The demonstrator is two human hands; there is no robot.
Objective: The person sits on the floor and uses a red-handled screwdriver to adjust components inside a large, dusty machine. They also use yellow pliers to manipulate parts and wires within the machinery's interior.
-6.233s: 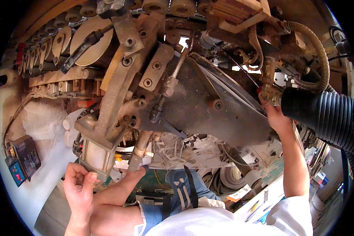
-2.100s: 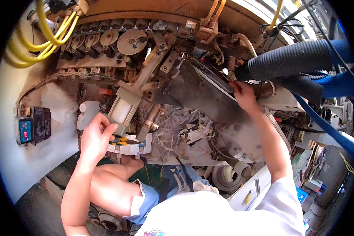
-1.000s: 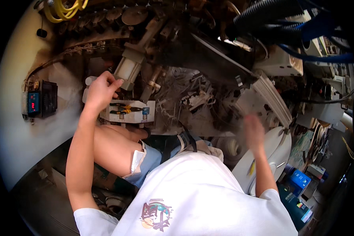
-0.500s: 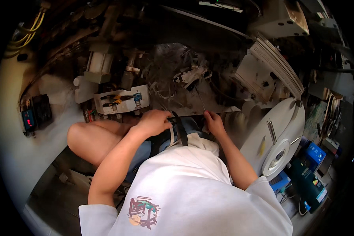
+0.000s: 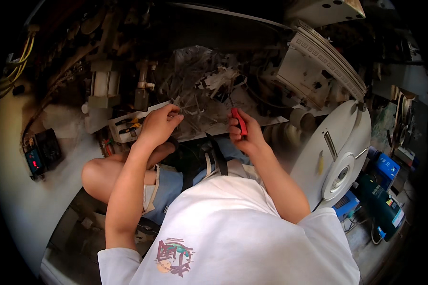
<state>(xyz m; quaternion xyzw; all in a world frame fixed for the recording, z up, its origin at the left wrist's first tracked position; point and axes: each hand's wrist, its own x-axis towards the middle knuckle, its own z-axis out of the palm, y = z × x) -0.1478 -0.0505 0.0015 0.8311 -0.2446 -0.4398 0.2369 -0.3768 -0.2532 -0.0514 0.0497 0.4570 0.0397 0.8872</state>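
Observation:
My right hand grips a screwdriver by its red handle, its thin shaft pointing away from me toward a dusty white and dark part among the scraps. My left hand is raised to the left of it, with its fingers curled together; whether anything small is between them is hidden. Just beyond and left of that hand sits a white tool box, partly covered by the hand. Pliers with orange and black handles lie in it.
Right of my arm stands a large white wheel, near a white ridged panel. A digital display box hangs at the left. Strips and crumpled plastic lie ahead. A dark green cylinder and blue boxes stand at the lower right.
Both hands have moved forward from my lap, the left one also leftward in front of the tool box. The red screwdriver handle now shows in my right hand. The view has shifted slightly.

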